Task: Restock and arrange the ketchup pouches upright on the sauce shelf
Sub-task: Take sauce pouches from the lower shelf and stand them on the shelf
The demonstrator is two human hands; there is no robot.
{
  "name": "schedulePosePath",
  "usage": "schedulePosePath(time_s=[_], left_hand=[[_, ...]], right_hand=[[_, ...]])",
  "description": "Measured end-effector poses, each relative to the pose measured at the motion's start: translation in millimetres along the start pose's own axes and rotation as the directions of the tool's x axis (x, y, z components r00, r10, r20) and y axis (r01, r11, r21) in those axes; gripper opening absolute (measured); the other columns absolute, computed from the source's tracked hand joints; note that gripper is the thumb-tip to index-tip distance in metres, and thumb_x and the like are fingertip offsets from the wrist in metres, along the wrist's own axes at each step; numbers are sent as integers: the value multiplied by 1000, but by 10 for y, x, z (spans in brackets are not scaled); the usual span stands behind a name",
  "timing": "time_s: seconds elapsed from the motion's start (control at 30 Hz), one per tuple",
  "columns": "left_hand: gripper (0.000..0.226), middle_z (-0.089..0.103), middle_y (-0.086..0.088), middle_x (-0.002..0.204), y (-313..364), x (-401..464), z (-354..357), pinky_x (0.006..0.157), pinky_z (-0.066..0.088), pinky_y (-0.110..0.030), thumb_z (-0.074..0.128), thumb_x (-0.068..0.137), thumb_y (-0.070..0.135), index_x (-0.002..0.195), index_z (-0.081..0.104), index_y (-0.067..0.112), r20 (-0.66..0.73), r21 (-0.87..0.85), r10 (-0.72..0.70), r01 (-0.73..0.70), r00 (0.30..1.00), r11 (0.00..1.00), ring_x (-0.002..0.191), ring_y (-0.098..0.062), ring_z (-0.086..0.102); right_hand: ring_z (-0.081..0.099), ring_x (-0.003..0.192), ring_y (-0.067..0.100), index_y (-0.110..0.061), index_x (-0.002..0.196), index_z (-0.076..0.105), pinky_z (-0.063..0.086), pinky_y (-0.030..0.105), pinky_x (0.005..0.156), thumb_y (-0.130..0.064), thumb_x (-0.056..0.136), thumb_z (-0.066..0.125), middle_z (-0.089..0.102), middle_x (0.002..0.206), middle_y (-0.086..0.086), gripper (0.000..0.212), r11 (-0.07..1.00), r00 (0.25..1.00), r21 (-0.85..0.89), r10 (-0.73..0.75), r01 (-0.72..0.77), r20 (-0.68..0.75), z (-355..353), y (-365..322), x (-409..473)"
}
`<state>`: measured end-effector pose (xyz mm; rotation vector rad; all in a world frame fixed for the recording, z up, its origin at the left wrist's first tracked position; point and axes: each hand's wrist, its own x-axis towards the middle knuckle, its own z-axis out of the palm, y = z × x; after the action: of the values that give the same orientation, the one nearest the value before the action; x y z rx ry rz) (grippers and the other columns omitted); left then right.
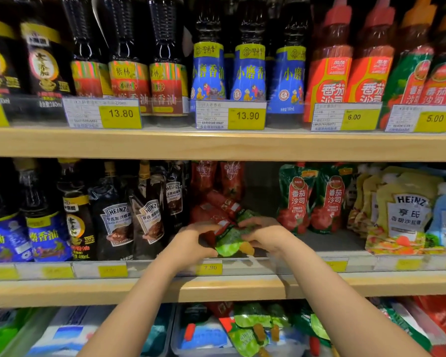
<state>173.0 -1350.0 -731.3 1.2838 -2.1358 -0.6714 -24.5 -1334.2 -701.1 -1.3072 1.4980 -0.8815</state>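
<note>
Both my hands reach into the middle sauce shelf (232, 289). My left hand (193, 239) and my right hand (264, 231) together grip a green and red ketchup pouch (229, 240) lying flat at the shelf front. Behind it several red ketchup pouches (218, 204) lie toppled, and two more red ones (216, 176) stand at the back. To the right, two green ketchup pouches (312, 199) stand upright.
Dark Heinz pepper sauce pouches (129, 222) stand left of my hands, yellow Heinz salad dressing pouches (402, 212) far right. Bottles fill the upper shelf (216, 144). Below, a bin (175, 338) holds more green and red pouches (252, 328). A bare gap lies behind my right hand.
</note>
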Motion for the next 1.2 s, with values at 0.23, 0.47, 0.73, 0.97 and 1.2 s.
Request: schedulePosePath(time_s=[0.23, 0.47, 0.73, 0.97, 1.2], left_hand=[[40, 58, 14, 127, 63, -84, 53, 99, 41, -21, 63, 85, 33, 124, 58, 30, -290, 79, 178, -162, 940, 984, 117, -1, 50], [16, 59, 29, 53, 283, -42, -163, 47, 36, -5, 61, 86, 34, 98, 70, 28, -480, -130, 79, -160, 874, 978, 54, 9, 55], [35, 70, -6, 97, 430, 121, -120, 74, 57, -39, 63, 82, 42, 106, 57, 18, -402, -257, -58, -51, 914, 965, 83, -17, 67], [40, 67, 8, 83, 250, -78, 134, 58, 45, -15, 76, 73, 32, 106, 55, 22, -429, -124, -53, 0, 902, 992, 73, -7, 62], [75, 47, -18, 127, 125, -174, 64, 93, 44, -43, 76, 72, 15, 134, 35, 9, -597, 77, -52, 121, 801, 990, 114, -33, 48]], right_hand=[[64, 93, 27, 11, 107, 58, 56, 23, 70, 7, 86, 53, 59, 118, 27, 21, 792, 999, 610, -38, 13, 27, 76, -220, -200], [62, 96, 14, -23, 103, 63, 52, 23, 73, -15, 90, 54, 66, 101, 4, 17, 894, 950, 337, -310, 297, -13, -38, -211, -283], [58, 63, 6, -9, 104, 65, 49, 20, 60, -25, 86, 62, 61, 70, -7, 24, 964, 957, 50, -253, 262, -138, 124, -55, -89], [64, 75, 20, -20, 88, 66, 56, 39, 81, -28, 84, 64, 66, 75, 0, 9, 956, 947, -122, -284, 267, -153, 142, 95, -10], [64, 94, 32, 0, 112, 61, 50, 44, 94, -12, 89, 58, 66, 109, 24, 27, 978, 970, -31, -208, 205, -126, 515, -39, 231]])
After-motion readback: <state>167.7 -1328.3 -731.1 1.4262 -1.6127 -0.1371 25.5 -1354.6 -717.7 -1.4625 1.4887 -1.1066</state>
